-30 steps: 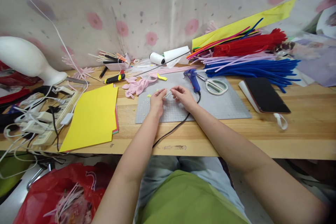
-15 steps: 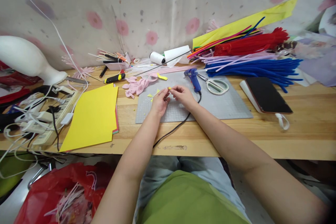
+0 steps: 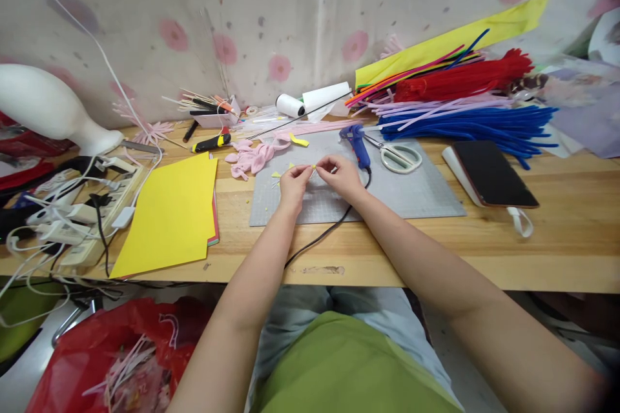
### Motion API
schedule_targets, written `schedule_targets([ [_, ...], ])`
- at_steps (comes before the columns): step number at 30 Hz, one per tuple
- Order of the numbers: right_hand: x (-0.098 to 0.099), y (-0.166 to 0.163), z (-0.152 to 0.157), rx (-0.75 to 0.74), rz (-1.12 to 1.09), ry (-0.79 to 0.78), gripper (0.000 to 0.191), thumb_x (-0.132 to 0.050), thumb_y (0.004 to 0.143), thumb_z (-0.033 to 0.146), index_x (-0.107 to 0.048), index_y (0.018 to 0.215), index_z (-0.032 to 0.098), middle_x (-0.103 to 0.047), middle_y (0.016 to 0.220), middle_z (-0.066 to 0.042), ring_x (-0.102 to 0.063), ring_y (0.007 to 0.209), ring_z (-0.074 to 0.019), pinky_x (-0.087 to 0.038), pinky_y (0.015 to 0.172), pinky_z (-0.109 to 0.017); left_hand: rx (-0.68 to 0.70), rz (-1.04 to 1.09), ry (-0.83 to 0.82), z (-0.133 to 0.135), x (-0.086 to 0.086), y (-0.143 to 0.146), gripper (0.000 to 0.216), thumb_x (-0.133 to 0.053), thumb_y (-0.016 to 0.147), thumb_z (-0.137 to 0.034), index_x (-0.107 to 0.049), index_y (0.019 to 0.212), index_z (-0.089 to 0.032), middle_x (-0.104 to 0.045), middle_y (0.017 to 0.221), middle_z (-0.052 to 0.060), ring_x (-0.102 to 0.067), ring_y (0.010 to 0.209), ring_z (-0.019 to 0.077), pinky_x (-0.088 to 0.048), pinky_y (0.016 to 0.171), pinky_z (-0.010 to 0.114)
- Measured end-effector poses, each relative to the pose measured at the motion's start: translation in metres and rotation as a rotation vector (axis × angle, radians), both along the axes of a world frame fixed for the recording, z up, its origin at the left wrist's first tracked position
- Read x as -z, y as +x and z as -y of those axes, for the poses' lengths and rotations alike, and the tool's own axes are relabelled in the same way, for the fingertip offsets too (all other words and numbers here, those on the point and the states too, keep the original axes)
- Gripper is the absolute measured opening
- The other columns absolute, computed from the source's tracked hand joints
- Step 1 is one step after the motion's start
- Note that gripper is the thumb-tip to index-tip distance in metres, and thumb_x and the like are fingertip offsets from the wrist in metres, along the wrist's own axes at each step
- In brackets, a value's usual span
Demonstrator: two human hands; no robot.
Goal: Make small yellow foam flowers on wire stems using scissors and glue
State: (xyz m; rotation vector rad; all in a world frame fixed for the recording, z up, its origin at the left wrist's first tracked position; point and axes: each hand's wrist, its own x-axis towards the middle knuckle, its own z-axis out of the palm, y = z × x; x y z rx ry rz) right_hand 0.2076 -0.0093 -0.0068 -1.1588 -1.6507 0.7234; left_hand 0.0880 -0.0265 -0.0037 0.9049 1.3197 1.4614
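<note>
Over the grey cutting mat (image 3: 411, 197), my left hand (image 3: 294, 186) and my right hand (image 3: 340, 177) meet fingertip to fingertip. Both are closed in a pinch on a small yellow piece (image 3: 314, 167), mostly hidden by the fingers; its exact kind is too small to make out. Just left of my left hand lie yellow scraps (image 3: 276, 175) on the mat. A blue glue gun (image 3: 357, 147) rests beyond my right hand, with scissors (image 3: 400, 158) beside it. Pink fuzzy pieces (image 3: 254, 158) and a curved yellow strip (image 3: 299, 141) lie at the mat's far left.
Yellow sheets (image 3: 167, 216) and a cable-filled power strip (image 3: 99, 222) occupy the left. A black cord (image 3: 314, 242) runs from the glue gun to the table's front edge. Blue pipe cleaners (image 3: 465, 126) and a phone (image 3: 494, 171) are on the right. A red bag (image 3: 82, 348) hangs below.
The fingertips of both hands have shifted around the yellow piece, and less of it shows now. My left fingers are straighter. The things on the table have stayed put.
</note>
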Motion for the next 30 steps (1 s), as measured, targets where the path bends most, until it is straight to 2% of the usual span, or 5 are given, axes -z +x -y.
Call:
schedule_targets([
  [4, -0.002, -0.001, 0.004, 0.017, 0.119, 0.088, 0.009, -0.054, 0.073, 0.026, -0.060, 0.072, 0.020, -0.059, 0.074, -0.002, -0.051, 0.065, -0.0130, -0.039, 0.063, -0.027, -0.013, -0.032, 0.025, -0.002, 0.004, 0.001, 0.003, -0.065, 0.064, -0.020, -0.065, 0.064, -0.017, -0.063, 0.067, -0.001, -0.052, 0.064, 0.0094, -0.039, 0.059, 0.022],
  [8, -0.005, -0.002, 0.006, 0.063, 0.182, 0.103, 0.009, -0.054, 0.073, 0.025, -0.061, 0.074, 0.019, -0.059, 0.075, -0.003, -0.051, 0.065, -0.0130, -0.038, 0.063, -0.027, -0.026, -0.140, 0.148, -0.005, 0.011, 0.000, 0.002, -0.065, 0.065, -0.019, -0.066, 0.065, -0.018, -0.063, 0.070, 0.000, -0.054, 0.067, 0.0103, -0.042, 0.068, 0.025],
  [15, -0.001, 0.001, 0.001, 0.055, 0.112, 0.057, 0.009, -0.056, 0.072, 0.027, -0.059, 0.070, 0.019, -0.058, 0.072, -0.002, -0.050, 0.065, -0.0131, -0.039, 0.064, -0.027, 0.022, -0.306, 0.315, -0.005, 0.011, -0.007, 0.005, -0.067, 0.066, -0.024, -0.069, 0.064, -0.020, -0.064, 0.072, 0.002, -0.057, 0.074, 0.0133, -0.044, 0.076, 0.028],
  [23, -0.004, 0.004, -0.002, -0.125, -0.230, -0.265, 0.028, -0.066, 0.061, 0.043, -0.054, 0.065, 0.019, -0.053, 0.059, 0.003, -0.043, 0.054, -0.0089, -0.036, 0.052, -0.024, 0.141, -0.084, 0.067, -0.001, 0.001, -0.012, 0.019, -0.074, 0.058, -0.033, -0.070, 0.069, -0.018, -0.066, 0.072, 0.001, -0.054, 0.068, 0.0112, -0.040, 0.058, 0.023],
  [30, -0.005, 0.003, 0.002, -0.136, -0.345, -0.363, 0.035, -0.065, 0.057, 0.050, -0.053, 0.071, 0.020, -0.050, 0.061, 0.004, -0.044, 0.053, -0.0082, -0.036, 0.049, -0.022, 0.137, 0.104, -0.021, -0.006, 0.005, -0.012, 0.025, -0.075, 0.060, -0.036, -0.066, 0.073, -0.017, -0.065, 0.075, 0.001, -0.057, 0.071, 0.0104, -0.040, 0.057, 0.021],
])
